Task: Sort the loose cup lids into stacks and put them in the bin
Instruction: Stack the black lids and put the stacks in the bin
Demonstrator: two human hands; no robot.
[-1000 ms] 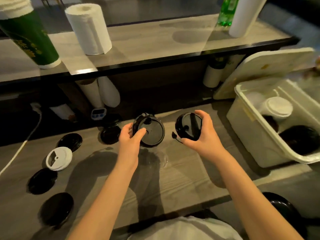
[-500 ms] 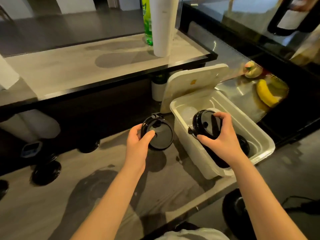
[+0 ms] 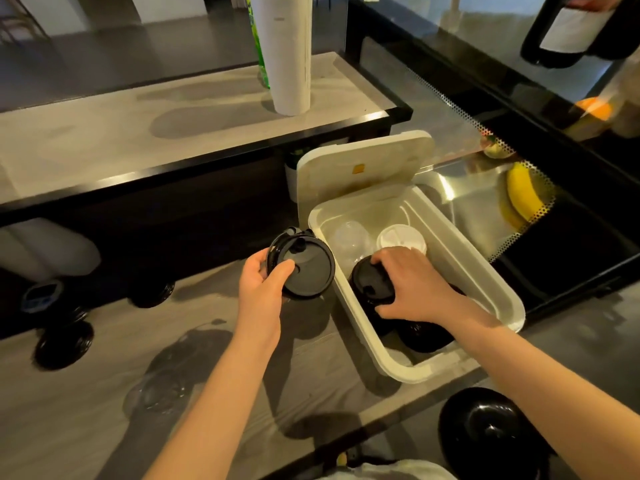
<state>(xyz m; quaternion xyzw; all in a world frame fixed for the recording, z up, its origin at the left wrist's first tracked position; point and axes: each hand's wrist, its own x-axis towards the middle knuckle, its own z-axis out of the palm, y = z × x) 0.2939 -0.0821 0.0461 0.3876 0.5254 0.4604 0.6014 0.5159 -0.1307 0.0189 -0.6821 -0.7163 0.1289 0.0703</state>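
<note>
My left hand grips a stack of black cup lids, held tilted just left of the white bin. Inside the bin, my right hand holds a second black lid stack low over other black lids. A white lid stack and clear lids sit at the bin's far end. Loose black lids lie on the counter at the left, and a clear lid lies near my left forearm.
The bin's white cover leans open behind it. A raised shelf carries a paper towel roll. A glass display case with a banana stands on the right. A black stool is below the counter edge.
My right hand has gone from above the bin's near rim down into the bin with its black lid stack. My left hand keeps its stack beside the bin. The view turned right.
</note>
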